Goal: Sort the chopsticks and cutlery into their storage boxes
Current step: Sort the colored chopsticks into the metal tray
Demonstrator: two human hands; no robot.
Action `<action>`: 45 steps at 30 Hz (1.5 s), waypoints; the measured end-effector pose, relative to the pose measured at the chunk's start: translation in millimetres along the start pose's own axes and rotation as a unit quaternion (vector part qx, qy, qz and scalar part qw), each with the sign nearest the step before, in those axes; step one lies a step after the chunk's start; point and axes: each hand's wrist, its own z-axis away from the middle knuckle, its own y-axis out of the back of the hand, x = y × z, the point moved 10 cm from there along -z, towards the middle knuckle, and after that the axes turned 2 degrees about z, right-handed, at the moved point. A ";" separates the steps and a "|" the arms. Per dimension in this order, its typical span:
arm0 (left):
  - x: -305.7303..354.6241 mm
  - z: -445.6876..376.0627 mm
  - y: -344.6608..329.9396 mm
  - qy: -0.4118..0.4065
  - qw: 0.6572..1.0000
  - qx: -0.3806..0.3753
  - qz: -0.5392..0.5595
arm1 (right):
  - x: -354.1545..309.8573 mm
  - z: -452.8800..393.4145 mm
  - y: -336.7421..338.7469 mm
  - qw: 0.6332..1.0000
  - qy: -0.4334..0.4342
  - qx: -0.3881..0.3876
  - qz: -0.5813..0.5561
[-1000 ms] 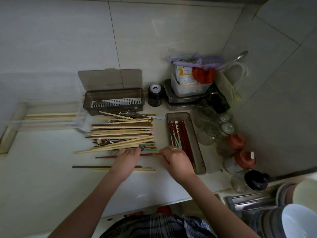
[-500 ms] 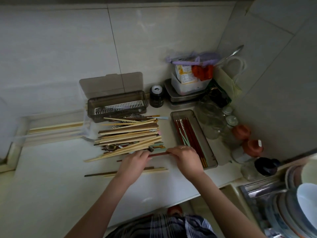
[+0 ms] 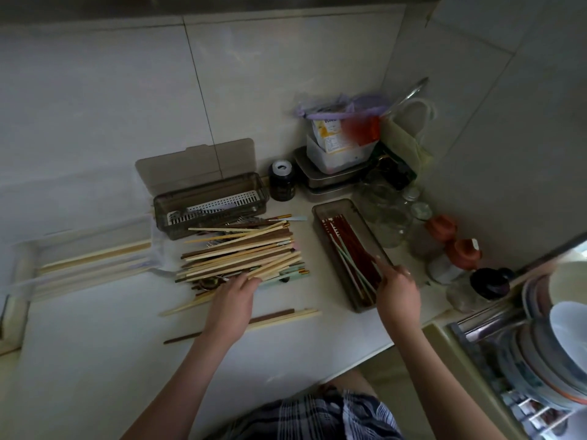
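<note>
We look down from head height onto a pale worktop point(image 3: 95, 360) in a tiled kitchen corner. Two bare forearms reach forward from the bottom edge.

Our left hand point(image 3: 232, 301) lies at the near edge of a loose pile of chopsticks point(image 3: 241, 252) in the middle of the worktop. Its grip is loose, the fingers extended and touching the nearest pale sticks; we cannot tell whether any stick is actually pinched.

Our right hand point(image 3: 397, 287) is over the near end of a narrow open box point(image 3: 320, 214) that lies to the right of the pile. Its grip is closed around the end of a dark red chopstick point(image 3: 370, 254), which points away from us along the box. Inside that box lie more dark red chopsticks point(image 3: 346, 239) and a pale green pair point(image 3: 349, 265).

Behind the pile stands a smoky brown storage box point(image 3: 165, 217) with its lid point(image 3: 193, 163) raised against the wall; a white perforated insert point(image 3: 216, 203) and some metal cutlery show inside. To the far left a clear tray point(image 3: 25, 258) holds several pale chopsticks. Nearer to us, apart from the pile, one dark chopstick point(image 3: 270, 315) and a pale pair point(image 3: 295, 317) lie on the worktop, partly under our left wrist.

Jars, a dark bottle point(image 3: 282, 182) and stacked containers crowd the corner; stacked dishes point(image 3: 559, 344) sit at the lower right.
</note>
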 end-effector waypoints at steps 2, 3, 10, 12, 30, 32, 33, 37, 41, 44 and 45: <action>-4.1 2.6 -3.8 0.021 0.999 -0.011 0.036 | 4.5 4.2 -17.2 0.999 -0.013 -0.039 -0.003; -5.6 4.5 -5.3 0.030 0.998 -0.014 0.047 | 3.5 6.0 -23.8 0.999 -0.008 -0.053 0.002; -3.8 6.3 -9.2 0.038 0.995 -0.028 0.086 | -14.5 -7.1 -33.7 0.993 0.041 -0.095 0.055; -0.4 3.6 -5.7 0.035 0.995 -0.026 0.085 | -18.4 -10.7 -34.6 0.991 0.056 -0.105 0.054; 25.7 -10.3 4.7 -0.018 0.996 0.017 0.085 | -15.1 -24.0 -45.3 0.971 -0.100 -0.145 -0.159; 21.7 -11.6 4.9 -0.008 0.996 0.014 0.091 | -18.1 -20.9 -54.7 0.971 -0.087 -0.186 -0.122; 21.0 -12.6 5.1 -0.005 0.995 0.014 0.095 | -18.2 -20.0 -56.4 0.971 -0.083 -0.195 -0.108; 23.0 -15.3 7.5 0.000 0.994 0.021 0.111 | -26.2 -22.3 -27.5 0.982 -0.065 -0.093 -0.150; 31.9 -19.2 10.2 -0.025 0.991 0.029 0.125 | -79.7 -1.3 10.4 0.978 0.133 0.001 -0.158; 41.0 -25.9 15.4 -0.030 0.988 0.042 0.147 | -117.0 24.3 -10.6 0.960 0.255 -0.075 -0.091; 43.0 -27.9 16.6 -0.030 0.987 0.045 0.150 | -121.4 28.9 -21.1 0.954 0.271 -0.096 -0.088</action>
